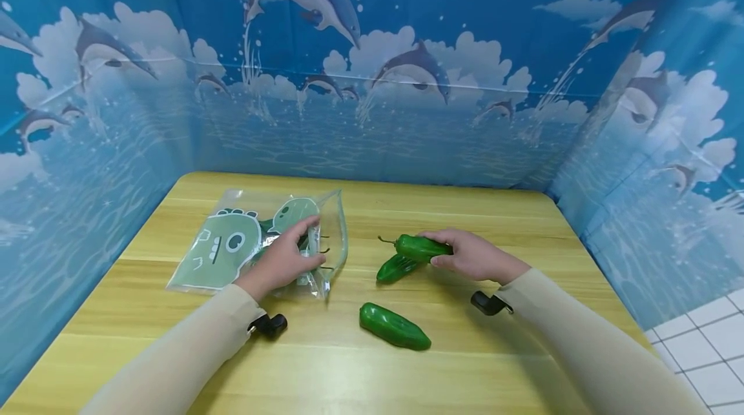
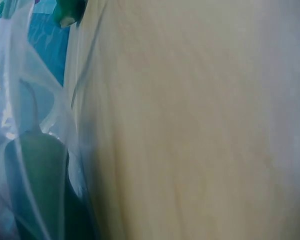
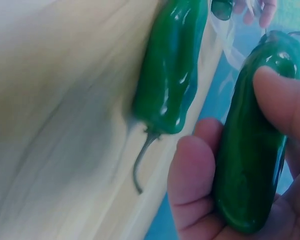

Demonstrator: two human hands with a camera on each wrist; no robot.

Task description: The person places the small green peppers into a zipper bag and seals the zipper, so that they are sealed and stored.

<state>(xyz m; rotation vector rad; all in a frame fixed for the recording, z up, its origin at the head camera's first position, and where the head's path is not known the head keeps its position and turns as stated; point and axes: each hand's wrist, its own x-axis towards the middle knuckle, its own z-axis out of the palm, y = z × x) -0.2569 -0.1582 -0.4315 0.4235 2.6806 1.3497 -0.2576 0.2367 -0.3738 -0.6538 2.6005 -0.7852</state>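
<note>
My right hand point(image 1: 473, 255) grips a glossy green pepper point(image 1: 422, 248) with a thin curved stem, thumb on one side and fingers on the other, as the right wrist view shows. A second green pepper point(image 1: 395, 269) lies partly hidden beneath it on the table. My left hand point(image 1: 281, 264) holds a clear plastic bag point(image 1: 338, 215) near its mouth, thumb and fingers spread apart. Printed on the bag is a green dinosaur point(image 1: 232, 247). Pepper stems show between thumb and fingers, and in the left wrist view a pepper point(image 2: 37, 180) is seen through the plastic.
Another green pepper point(image 1: 395, 326) lies nearer the front of the wooden table point(image 1: 308, 363). A blue dolphin-print curtain point(image 1: 378, 124) surrounds the table's back and sides. White floor tiles point(image 1: 706, 347) show at the lower right.
</note>
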